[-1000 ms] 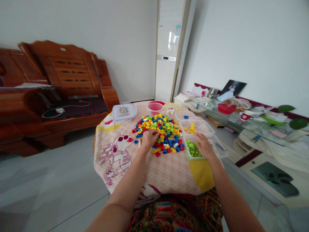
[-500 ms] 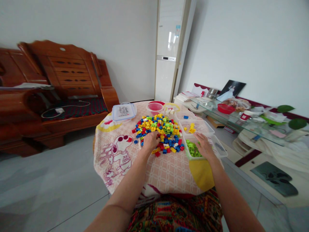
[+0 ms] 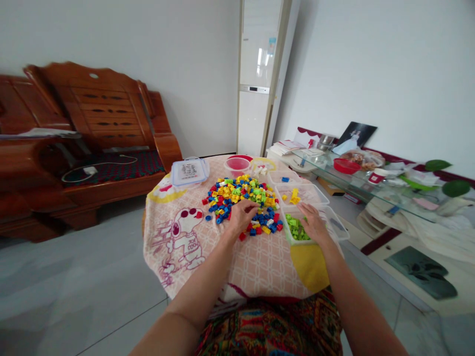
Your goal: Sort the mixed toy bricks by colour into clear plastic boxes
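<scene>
A heap of small red, blue, yellow and green bricks [image 3: 243,195] lies on a cloth-covered round table [image 3: 193,247]. My left hand [image 3: 242,215] rests palm down on the heap's near edge, fingers curled over the bricks. My right hand [image 3: 313,222] lies over a clear tub of green bricks [image 3: 295,230] at the right, fingers spread on its rim. Behind it stands a clear tub with yellow bricks [image 3: 301,195], and farther back another tub holding a blue brick [image 3: 285,178].
A lidded clear box [image 3: 190,171], a red bowl [image 3: 238,164] and a yellow-rimmed bowl [image 3: 262,164] stand at the table's far side. A wooden sofa [image 3: 85,138] is at the left, a glass shelf with clutter [image 3: 356,173] at the right, a tall air conditioner [image 3: 260,79] behind.
My left hand slid right along the heap's near edge, from its left side toward the middle. My right hand stayed on the green tub.
</scene>
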A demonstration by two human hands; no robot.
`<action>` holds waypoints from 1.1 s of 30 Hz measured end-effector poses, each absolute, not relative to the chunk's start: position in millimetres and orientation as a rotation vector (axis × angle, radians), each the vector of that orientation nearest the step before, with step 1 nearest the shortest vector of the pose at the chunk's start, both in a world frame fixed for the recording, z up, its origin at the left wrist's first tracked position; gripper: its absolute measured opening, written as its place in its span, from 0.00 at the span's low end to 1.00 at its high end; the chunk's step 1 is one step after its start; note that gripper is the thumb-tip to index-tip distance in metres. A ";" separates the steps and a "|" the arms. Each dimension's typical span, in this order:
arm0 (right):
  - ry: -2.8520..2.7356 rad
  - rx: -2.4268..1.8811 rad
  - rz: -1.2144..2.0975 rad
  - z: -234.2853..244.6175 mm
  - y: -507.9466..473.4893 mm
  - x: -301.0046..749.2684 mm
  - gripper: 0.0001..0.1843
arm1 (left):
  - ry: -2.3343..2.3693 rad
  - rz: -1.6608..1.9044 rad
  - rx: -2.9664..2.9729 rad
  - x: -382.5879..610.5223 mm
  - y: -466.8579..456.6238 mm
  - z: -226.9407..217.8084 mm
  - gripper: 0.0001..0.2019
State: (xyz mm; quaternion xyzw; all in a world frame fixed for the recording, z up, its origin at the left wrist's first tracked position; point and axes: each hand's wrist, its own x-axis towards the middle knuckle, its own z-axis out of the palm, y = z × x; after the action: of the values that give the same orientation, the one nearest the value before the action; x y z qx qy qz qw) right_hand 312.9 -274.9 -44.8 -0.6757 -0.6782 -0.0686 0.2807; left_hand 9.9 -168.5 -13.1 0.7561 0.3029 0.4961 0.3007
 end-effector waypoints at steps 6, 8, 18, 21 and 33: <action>-1.822 -1.807 -0.186 -43.3 -275.1 314.0 0.32 | 0.299 1.166 2.162 50.5 -205.2 -16.4 0.10; -1.822 -1.806 -0.189 -42.8 -275.5 313.7 0.32 | 0.192 1.127 2.218 58.4 -212.6 -19.3 0.13; -1.801 -1.803 -0.191 -43.1 -275.4 310.8 0.33 | 0.366 1.103 2.334 47.2 -202.2 -23.2 0.16; -1.804 -1.814 -0.197 -42.6 -275.8 310.4 0.33 | 0.716 1.097 2.350 33.9 -192.9 -16.9 0.13; -1.814 -1.792 -0.211 -43.4 -274.8 311.4 0.31 | 1.574 0.777 2.238 -12.3 -168.7 3.2 0.09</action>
State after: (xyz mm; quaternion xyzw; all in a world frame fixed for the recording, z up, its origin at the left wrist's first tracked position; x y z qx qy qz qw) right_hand 311.4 -274.8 -43.4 -0.6710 -0.6790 -0.0789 0.2873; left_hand -12.3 -168.7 3.2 0.7781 0.5473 0.2703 0.1480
